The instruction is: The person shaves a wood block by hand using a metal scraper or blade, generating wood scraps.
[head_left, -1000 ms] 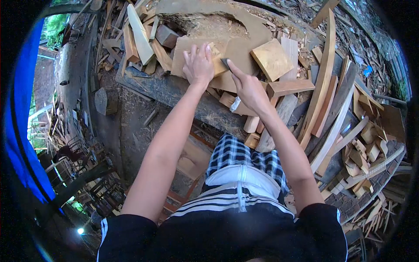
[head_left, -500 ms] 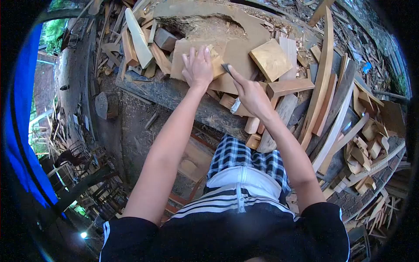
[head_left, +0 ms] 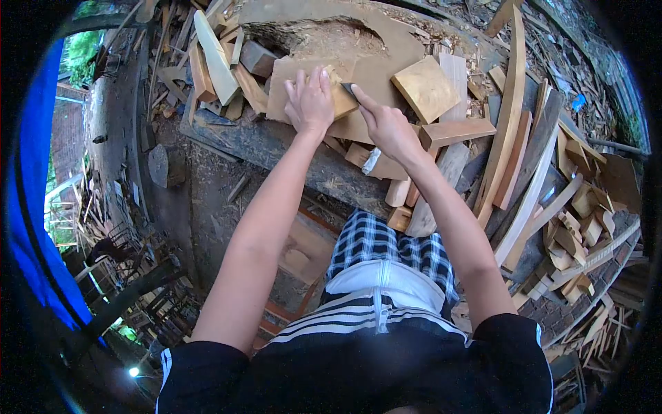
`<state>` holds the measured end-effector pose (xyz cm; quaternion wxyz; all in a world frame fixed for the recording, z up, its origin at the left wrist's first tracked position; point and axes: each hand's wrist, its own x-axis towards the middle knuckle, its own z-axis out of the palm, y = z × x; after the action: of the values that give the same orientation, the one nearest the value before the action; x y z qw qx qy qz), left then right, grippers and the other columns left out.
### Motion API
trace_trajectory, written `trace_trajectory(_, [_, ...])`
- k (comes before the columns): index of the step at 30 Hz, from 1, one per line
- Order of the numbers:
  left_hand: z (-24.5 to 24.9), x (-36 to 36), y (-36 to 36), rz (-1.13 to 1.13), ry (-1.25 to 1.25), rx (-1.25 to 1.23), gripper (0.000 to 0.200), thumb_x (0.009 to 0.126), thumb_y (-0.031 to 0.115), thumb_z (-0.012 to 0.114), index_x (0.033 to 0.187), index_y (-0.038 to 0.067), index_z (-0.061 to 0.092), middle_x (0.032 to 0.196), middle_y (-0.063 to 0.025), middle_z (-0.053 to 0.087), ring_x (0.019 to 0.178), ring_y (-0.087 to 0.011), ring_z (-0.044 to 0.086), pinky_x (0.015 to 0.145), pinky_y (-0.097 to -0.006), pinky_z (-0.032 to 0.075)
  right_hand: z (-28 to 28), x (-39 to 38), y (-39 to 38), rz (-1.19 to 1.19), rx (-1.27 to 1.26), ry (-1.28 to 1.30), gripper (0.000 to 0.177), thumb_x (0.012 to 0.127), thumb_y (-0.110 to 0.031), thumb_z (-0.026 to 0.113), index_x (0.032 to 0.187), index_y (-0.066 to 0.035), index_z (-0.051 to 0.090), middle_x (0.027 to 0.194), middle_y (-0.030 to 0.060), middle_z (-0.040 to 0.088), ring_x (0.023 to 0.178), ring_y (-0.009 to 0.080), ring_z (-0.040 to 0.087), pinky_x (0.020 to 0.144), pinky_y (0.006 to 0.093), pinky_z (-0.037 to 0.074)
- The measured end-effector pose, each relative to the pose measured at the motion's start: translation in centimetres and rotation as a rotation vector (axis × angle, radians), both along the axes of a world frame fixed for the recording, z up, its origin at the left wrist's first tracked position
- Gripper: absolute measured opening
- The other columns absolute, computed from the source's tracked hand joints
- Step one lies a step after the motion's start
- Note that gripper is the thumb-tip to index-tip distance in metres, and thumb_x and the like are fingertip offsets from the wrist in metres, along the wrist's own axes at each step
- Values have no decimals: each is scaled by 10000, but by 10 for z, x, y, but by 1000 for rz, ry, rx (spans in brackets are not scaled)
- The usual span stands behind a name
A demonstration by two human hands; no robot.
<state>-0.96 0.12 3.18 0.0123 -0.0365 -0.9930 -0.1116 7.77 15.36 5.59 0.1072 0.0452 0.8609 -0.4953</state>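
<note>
My left hand (head_left: 310, 103) lies over the left part of a light wooden block (head_left: 344, 103), holding it down on a flat tan sheet (head_left: 279, 90). In my right hand (head_left: 392, 132) is a small tool with a dark flat blade (head_left: 348, 88); the index finger stretches along it and its handle is hidden in the palm. The blade sits at the upper right edge of the block. To the right of the hands, a squarish wooden block (head_left: 427, 90) rests on the bench, with a reddish wood piece (head_left: 457, 131) just below it.
Wood offcuts (head_left: 221, 65) crowd the bench's left end. Long boards (head_left: 507, 131) lean on the right, beside a heap of small curved pieces (head_left: 579, 228). A crumpled foil-like scrap (head_left: 371, 161) is near the front edge. A log stump (head_left: 167, 165) stands on the ground at left.
My right hand and the dark blade have shifted slightly left and up along the block, where more of its right side now shows. My left hand stays on the block.
</note>
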Motion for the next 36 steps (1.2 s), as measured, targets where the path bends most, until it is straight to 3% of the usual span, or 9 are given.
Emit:
trace_trajectory(6, [1, 1, 0, 22, -25, 5, 402, 1016, 425, 381, 1253, 189, 605, 1166, -82, 542, 1113, -329, 483, 892, -510, 465, 9, 17, 4, 46, 14, -71, 427, 983, -210, 447, 1402, -139, 492, 899, 319, 637, 864, 482, 623, 791, 546, 482])
trace_trajectory(12, [-1, 0, 0, 9, -6, 8, 401, 1018, 428, 375, 1225, 183, 615, 1153, -84, 544, 1104, -333, 485, 881, -518, 467, -8, -2, -2, -28, 17, 68, 448, 998, -195, 459, 1446, -199, 449, 894, 323, 629, 871, 457, 630, 763, 524, 487])
trace_trajectory(16, [-1, 2, -1, 19, -35, 21, 404, 1017, 432, 372, 1236, 184, 605, 1147, -86, 546, 1112, -334, 485, 876, -523, 468, 4, 18, 3, 69, 85, -83, 441, 994, -184, 463, 1435, -183, 462, 868, 321, 625, 841, 460, 629, 750, 522, 488])
trace_trajectory(18, [0, 1, 0, 16, -8, -9, 403, 1017, 432, 372, 1252, 186, 589, 1138, -87, 548, 1119, -332, 484, 879, -524, 467, -6, 11, 1, 22, 97, 104, 459, 986, -213, 450, 1443, -256, 454, 757, 280, 649, 707, 452, 652, 663, 553, 514])
trace_trajectory(22, [1, -3, 1, 9, 57, -40, 347, 1003, 404, 418, 1185, 195, 626, 1116, -77, 562, 1103, -332, 503, 837, -494, 508, -5, 18, -1, 3, 113, 103, 470, 985, -214, 451, 1452, -257, 439, 762, 281, 649, 714, 451, 653, 669, 553, 515])
trace_trajectory(24, [1, 0, 1, 22, 6, -16, 352, 1005, 406, 414, 1196, 195, 621, 1131, -77, 559, 1122, -336, 498, 837, -498, 508, 3, 27, -1, 33, 126, 12, 455, 989, -223, 445, 1444, -214, 448, 782, 286, 649, 728, 463, 646, 692, 554, 515])
trace_trajectory(25, [1, 1, 2, 21, -2, -14, 352, 1005, 406, 414, 1196, 195, 621, 1131, -77, 559, 1122, -336, 498, 837, -498, 508, 14, 22, 1, 41, 71, -75, 445, 990, -179, 467, 1434, -172, 456, 864, 323, 617, 820, 476, 619, 721, 541, 481])
trace_trajectory(30, [3, 1, 2, 26, -26, -11, 403, 1021, 427, 370, 1262, 193, 593, 1151, -74, 545, 1132, -317, 481, 897, -510, 471, -5, -2, -6, -18, 28, 88, 450, 993, -180, 454, 1444, -184, 449, 838, 328, 614, 813, 481, 619, 720, 542, 478])
trace_trajectory(36, [8, 1, 2, 32, -70, 5, 422, 1020, 432, 366, 1275, 182, 591, 1166, -75, 541, 1146, -314, 472, 899, -515, 466, 5, 11, 2, 64, 40, -74, 438, 990, -176, 459, 1428, -162, 462, 844, 326, 615, 823, 475, 618, 721, 532, 479])
